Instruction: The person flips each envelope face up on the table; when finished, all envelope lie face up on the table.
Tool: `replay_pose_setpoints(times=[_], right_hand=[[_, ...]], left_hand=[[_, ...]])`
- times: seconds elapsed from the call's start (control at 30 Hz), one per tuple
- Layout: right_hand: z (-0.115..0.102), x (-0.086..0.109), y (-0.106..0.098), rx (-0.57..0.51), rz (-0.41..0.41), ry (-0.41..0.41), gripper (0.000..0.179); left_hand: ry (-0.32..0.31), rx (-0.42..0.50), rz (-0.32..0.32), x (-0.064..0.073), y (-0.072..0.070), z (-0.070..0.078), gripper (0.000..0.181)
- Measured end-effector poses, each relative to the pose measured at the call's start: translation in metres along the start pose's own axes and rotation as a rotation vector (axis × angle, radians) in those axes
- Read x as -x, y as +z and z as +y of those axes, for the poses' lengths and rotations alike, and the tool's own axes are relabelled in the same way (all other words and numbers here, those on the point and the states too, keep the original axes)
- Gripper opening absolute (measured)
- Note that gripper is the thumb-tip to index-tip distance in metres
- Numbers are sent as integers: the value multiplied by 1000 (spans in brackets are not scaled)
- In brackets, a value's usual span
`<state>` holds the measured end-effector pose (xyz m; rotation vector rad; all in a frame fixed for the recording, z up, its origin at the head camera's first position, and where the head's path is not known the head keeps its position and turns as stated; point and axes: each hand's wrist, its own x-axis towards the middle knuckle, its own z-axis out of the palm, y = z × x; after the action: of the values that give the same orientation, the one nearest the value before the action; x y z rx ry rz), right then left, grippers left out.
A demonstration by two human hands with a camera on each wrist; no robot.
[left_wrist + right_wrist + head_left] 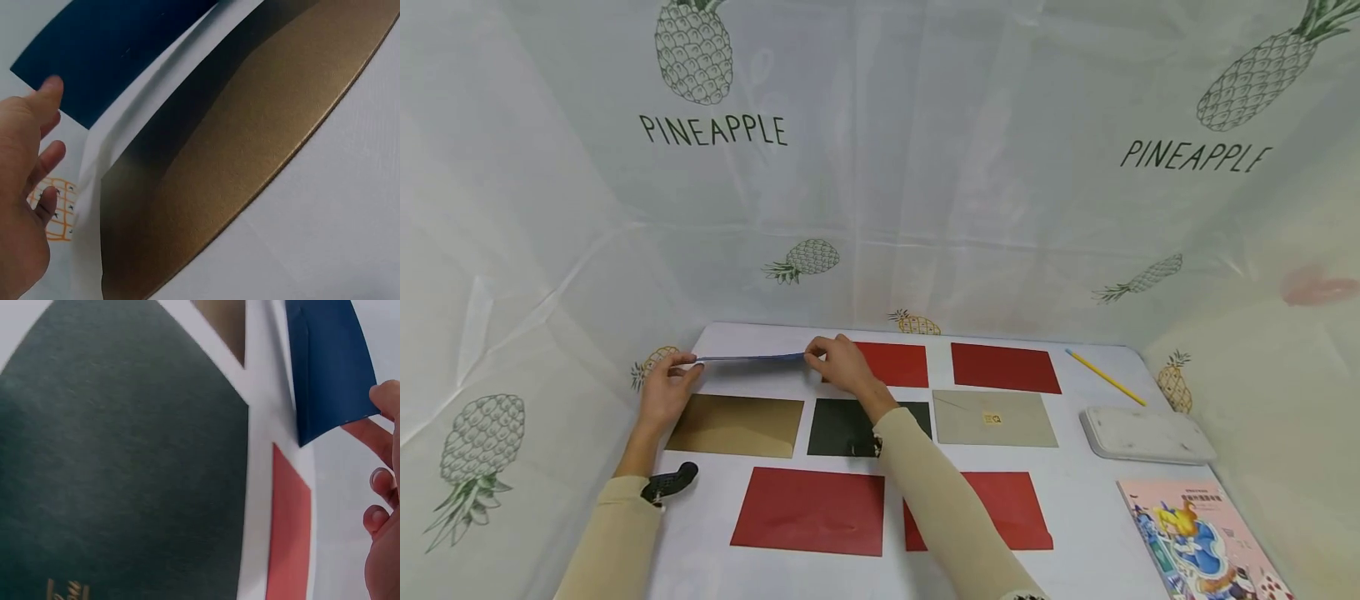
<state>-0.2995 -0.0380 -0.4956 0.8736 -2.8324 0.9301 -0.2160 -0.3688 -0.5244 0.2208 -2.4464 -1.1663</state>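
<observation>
Left hand (pixel 665 392), right hand (pixel 842 364), grips pinching one blue envelope (pixel 334 369), four red envelopes (pixel 808 510), one gold (pixel 737 426), one green (pixel 835 427), one beige (pixel 958 412)

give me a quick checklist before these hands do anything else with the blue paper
1. Left hand grip on the blue paper: ok, thumb and finger pinch one end.
2. Right hand grip: ok, pinching the other end.
3. Gold paper free of the left hand: ok, close by but untouched.
4. Full sight of the green paper from the head view: not ok, the right arm covers part.
5. Pencil clear of both hands: ok, off to the right.
6. Marks on the blue paper's far side: cannot tell, hidden.
</observation>
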Motion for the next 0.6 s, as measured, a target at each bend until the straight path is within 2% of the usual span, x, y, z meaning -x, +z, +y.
replay_pose_setpoints(times=[0.23,0.4,0.6], right_hand=[[-2,-1,-8,-22,31,-11,19],[-6,0,-11,-18,28,-5,20],[-11,0,-12,-29,86,-36,19]], left_hand=[[-22,-15,30,0,3,4,27],[-34,-94,-13,3,4,2,21],[-34,-140,-33,3,4,-5,17]])
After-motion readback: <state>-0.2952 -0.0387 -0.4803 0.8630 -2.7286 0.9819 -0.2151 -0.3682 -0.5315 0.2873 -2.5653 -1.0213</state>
